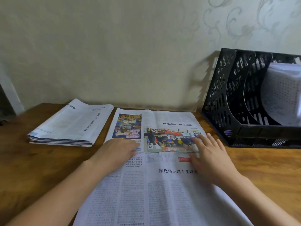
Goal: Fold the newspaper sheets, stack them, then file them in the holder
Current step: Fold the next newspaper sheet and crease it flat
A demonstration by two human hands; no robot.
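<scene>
A newspaper sheet (pixel 156 185) lies spread on the wooden table in front of me, its near part folded up over the far part with colour photos (pixel 169 126). My left hand (pixel 117 150) lies flat on the left of the fold's edge. My right hand (pixel 210 154) presses flat with spread fingers on the right of that edge. A stack of folded newspapers (pixel 70 124) sits at the far left. The black mesh file holder (pixel 228 95) stands at the right against the wall, with papers (pixel 281 95) in one slot.
The wooden table (pixel 32 168) runs up to a pale patterned wall (pixel 130 54). The table's left edge shows at the far left, beside a white frame (pixel 9 93).
</scene>
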